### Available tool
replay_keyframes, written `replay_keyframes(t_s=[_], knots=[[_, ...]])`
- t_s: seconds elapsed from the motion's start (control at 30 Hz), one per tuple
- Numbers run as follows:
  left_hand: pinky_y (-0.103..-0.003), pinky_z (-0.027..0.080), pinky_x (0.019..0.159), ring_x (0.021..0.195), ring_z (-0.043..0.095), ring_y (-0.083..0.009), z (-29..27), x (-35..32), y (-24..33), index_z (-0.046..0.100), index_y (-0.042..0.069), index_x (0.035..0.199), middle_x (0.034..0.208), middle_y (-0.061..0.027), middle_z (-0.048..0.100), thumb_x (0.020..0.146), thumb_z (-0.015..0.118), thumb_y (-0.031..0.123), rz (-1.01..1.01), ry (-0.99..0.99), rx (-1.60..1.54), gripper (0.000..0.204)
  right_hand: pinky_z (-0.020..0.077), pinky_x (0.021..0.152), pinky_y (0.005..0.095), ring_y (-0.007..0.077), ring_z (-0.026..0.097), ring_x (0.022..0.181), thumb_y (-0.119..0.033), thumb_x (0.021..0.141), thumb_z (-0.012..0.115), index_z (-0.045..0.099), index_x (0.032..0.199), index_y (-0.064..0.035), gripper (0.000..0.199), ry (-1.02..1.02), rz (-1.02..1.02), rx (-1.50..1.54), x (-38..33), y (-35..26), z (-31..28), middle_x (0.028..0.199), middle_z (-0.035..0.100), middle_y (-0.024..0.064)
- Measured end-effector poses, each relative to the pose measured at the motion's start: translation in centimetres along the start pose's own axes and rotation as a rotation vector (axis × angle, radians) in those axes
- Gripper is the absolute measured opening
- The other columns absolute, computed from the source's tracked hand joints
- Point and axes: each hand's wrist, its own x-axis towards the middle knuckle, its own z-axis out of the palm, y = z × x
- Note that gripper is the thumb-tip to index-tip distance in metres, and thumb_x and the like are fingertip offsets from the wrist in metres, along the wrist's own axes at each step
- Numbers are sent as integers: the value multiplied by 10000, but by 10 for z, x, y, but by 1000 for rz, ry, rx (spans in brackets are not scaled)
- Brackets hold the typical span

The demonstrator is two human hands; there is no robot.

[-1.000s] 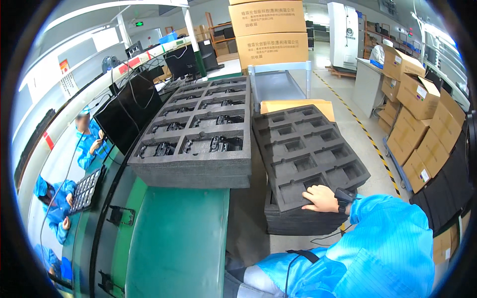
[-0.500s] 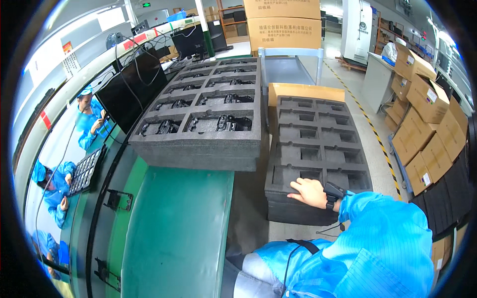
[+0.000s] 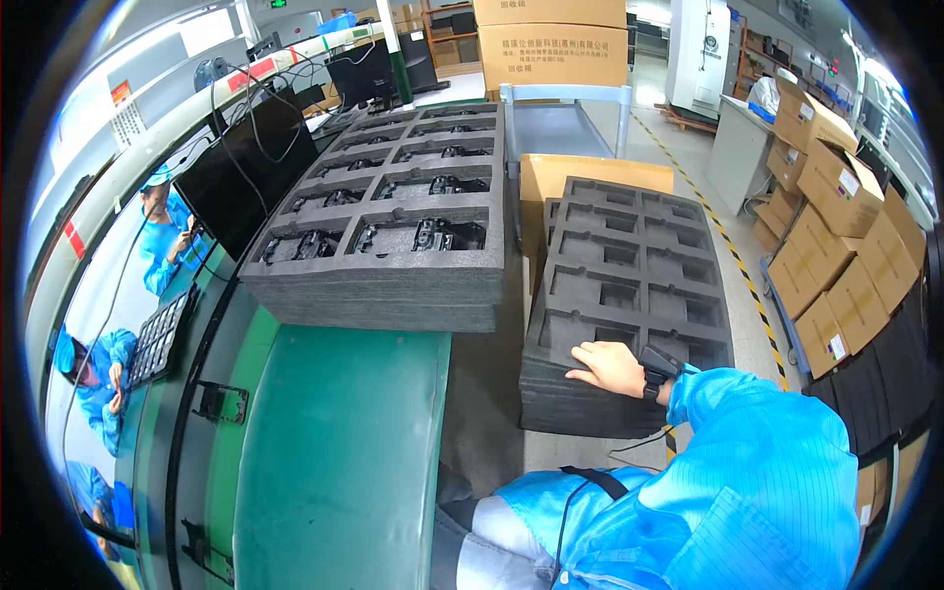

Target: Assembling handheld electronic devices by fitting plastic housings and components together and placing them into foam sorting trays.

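Note:
My right hand, with a dark band and device at its wrist, is at the near edge of the top black foam tray. Its fingers are bent over that edge, the thumb side towards the left, and the tips are partly hidden. This tray's pockets hold nothing. It lies slightly askew on a stack of similar foam trays, and a lower tray's corner shows at its far left. My left hand is out of sight. To the left, another foam tray stack carries black moulded parts in its top pockets.
A green-topped bench runs along my left. Beyond it, several people in blue work at a line with a black tray. Cartons stand behind a blue-grey cart. More boxes are piled on the right.
The top foam tray on the right has turned, its far end shifting right and exposing a lower tray's corner. My right hand stays at its near edge. The whole view has shifted slightly.

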Motion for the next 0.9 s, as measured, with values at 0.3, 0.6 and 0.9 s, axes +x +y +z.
replay_keyframes(t_s=[0.3, 0.6, 0.9], knots=[[-472, 497, 712, 784, 575, -374, 6, -11, -7, 573, -32, 857, 862, -211, 582, 984, 389, 360, -39, 139, -93, 452, 508, 652, 393, 286, 631, 765, -459, 891, 603, 552, 923, -64, 400, -72, -51, 28, -3, 9, -7, 809, 583, 97], [-472, 490, 717, 785, 574, -379, 2, -8, -4, 582, -36, 849, 856, -210, 581, 988, 368, 387, -140, 115, -49, 494, 504, 645, 397, 286, 630, 758, -447, 894, 605, 538, 897, -61, 391, -62, -74, 33, 7, 8, -7, 792, 577, 92], [-476, 495, 726, 792, 576, -380, -3, -5, -8, 599, -56, 860, 916, -237, 603, 967, 404, 394, 34, -59, 24, 502, 496, 625, 400, 290, 624, 738, -449, 892, 605, 546, 902, -63, 391, -39, -123, 48, 3, 9, -9, 773, 570, 92]])
